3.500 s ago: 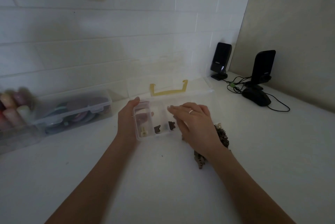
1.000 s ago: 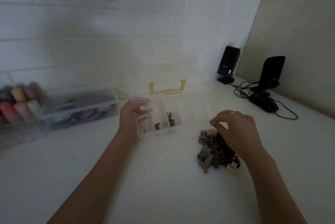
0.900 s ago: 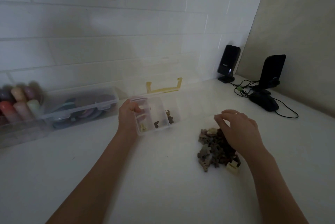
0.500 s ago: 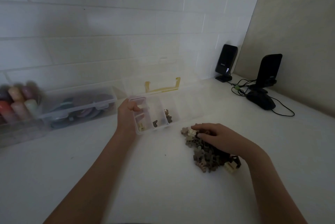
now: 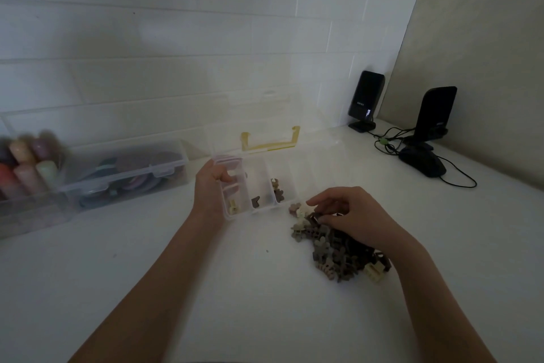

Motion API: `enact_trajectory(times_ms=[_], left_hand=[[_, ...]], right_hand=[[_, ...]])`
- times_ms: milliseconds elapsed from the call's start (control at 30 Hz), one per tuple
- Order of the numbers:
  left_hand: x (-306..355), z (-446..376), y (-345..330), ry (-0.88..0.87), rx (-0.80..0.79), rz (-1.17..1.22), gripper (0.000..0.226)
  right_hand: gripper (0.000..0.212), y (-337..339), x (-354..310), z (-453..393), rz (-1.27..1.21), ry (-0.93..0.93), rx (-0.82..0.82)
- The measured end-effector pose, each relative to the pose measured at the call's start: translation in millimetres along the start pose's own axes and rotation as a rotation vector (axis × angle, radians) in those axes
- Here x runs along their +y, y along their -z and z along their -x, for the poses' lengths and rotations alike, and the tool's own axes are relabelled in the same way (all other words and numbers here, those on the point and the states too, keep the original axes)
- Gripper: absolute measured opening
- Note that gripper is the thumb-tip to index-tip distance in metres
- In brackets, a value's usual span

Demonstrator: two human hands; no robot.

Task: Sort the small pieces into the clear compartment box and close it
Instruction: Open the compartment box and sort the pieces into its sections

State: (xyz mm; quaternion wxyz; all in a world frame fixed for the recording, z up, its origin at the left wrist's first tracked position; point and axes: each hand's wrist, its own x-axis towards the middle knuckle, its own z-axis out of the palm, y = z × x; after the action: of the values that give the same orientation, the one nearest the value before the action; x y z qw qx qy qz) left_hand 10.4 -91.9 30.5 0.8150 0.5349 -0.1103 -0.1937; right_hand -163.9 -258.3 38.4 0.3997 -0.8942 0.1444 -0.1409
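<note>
The clear compartment box [image 5: 259, 186] stands open on the white table, its lid with a yellow latch [image 5: 269, 142] tipped back toward the wall. A few small brown and cream pieces lie in its front compartments. My left hand [image 5: 210, 189] grips the box's left edge, thumb inside the rim. A pile of small brown and cream pieces [image 5: 332, 248] lies to the right of the box. My right hand [image 5: 350, 212] rests on the top of that pile with curled fingers pinching at a small brown piece beside a cream one [image 5: 303, 211].
A closed clear storage box [image 5: 126, 174] with coloured items sits at the left by the tiled wall, beside blurred coloured bottles [image 5: 26, 162]. Two black speakers [image 5: 366, 100] and a black mouse [image 5: 422, 162] with cables stand at the back right.
My right hand left the box, moved right to the pile, then lowered onto its top left end. My left hand kept its grip on the box.
</note>
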Motion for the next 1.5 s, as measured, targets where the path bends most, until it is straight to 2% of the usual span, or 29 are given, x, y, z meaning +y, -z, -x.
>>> enact_trajectory(times_ms=[67, 167, 300, 400, 533, 833, 967, 1133, 1267, 1400, 1500], left_hand=[[1, 0, 0, 0.004, -0.003, -0.010, 0.042], [1, 2, -1, -0.019, -0.013, -0.021, 0.032], [2, 3, -2, -0.019, -0.021, 0.008, 0.032], [3, 2, -1, 0.000, -0.040, 0.002, 0.046], [2, 3, -2, -0.009, -0.075, -0.006, 0.046], [-2, 10, -11, -0.008, -0.140, -0.033, 0.045], [-2, 13, -14, -0.020, -0.168, -0.057, 0.044], [-1, 6, -5, -0.001, -0.184, -0.031, 0.046], [-2, 3, -3, 0.000, -0.196, -0.025, 0.045], [-4, 2, -2, 0.008, -0.206, -0.028, 0.044], [-3, 0, 1, 0.028, -0.196, -0.020, 0.044]], right_hand=[[0.027, 2, -5, 1, -0.045, 0.023, 0.034], [0.024, 5, -12, 3, -0.137, 0.050, 0.075], [0.022, 6, -17, 4, -0.263, 0.049, 0.126], [0.025, 5, -20, 5, -0.314, 0.084, 0.236], [0.022, -2, -26, 5, -0.316, 0.171, 0.319], [0.020, -29, -32, 3, -0.229, 0.354, 0.327], [0.017, -31, -34, 3, -0.212, 0.356, 0.366], [0.018, -19, -31, 4, -0.307, 0.314, 0.446], [0.018, -25, -34, 5, -0.198, 0.342, 0.438], [0.024, -30, -32, 5, 0.119, 0.413, 0.394], [0.029, -20, -26, 3, 0.142, 0.339, 0.445]])
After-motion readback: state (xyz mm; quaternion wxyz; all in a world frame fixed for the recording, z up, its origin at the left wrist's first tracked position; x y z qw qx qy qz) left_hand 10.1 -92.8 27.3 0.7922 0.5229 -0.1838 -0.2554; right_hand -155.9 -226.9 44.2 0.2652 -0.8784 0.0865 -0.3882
